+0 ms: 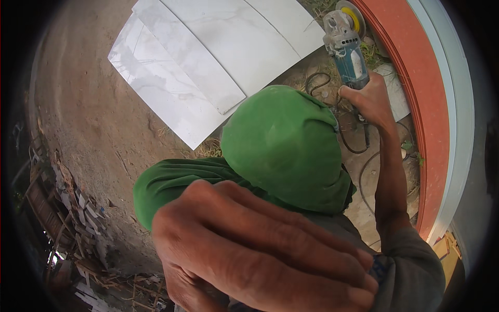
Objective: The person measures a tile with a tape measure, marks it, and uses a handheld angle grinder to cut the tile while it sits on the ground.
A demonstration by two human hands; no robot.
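Note:
At the right, my right hand (368, 99) is closed round the rear of a teal angle grinder (349, 62). Its dusty grey head points away from me, with a yellow disc (358, 18) at the far end. My left hand (249, 244) is close in the foreground, back upward and fingers stretched to the right, slightly bent. No object shows in it; its palm is hidden. Beyond it, green cloth (280, 145) rounds over what look like my knees. White marble-patterned tiles (218, 47) lie overlapping on the ground ahead, apart from both hands.
A dark cable (358, 151) loops over the ground below the grinder. A smaller tile piece (397, 96) lies behind my right hand, beside a curved-looking red edge (431, 99). Bare dirt (83, 93) spreads at left, with wood and rubble (83, 218) at lower left.

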